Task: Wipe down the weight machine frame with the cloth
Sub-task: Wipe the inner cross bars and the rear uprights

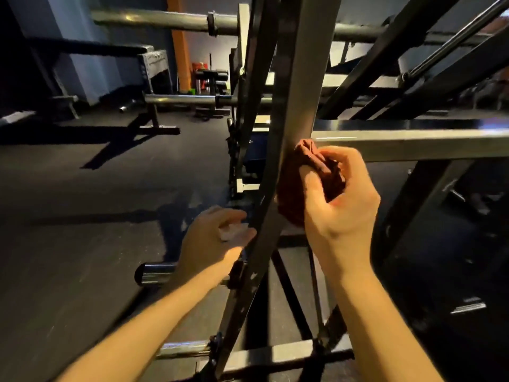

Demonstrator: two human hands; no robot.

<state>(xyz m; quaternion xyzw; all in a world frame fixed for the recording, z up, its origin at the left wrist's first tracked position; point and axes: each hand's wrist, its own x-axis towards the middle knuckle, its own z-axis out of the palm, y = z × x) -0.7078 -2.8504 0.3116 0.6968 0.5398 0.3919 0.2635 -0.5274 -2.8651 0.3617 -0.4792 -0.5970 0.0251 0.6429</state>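
The right hand point(338, 205) bunches the dark red cloth point(292, 197) against the slanted upright point(294, 111) — wadded for pressure — while the left hand point(217, 235), fingers loosely spread, steadies beside it.

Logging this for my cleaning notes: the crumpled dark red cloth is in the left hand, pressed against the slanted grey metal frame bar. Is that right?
Not quite. The head view shows the crumpled dark red cloth in the right hand, not the left, pressed against the slanted grey metal frame bar. The left hand is lower, beside that bar.
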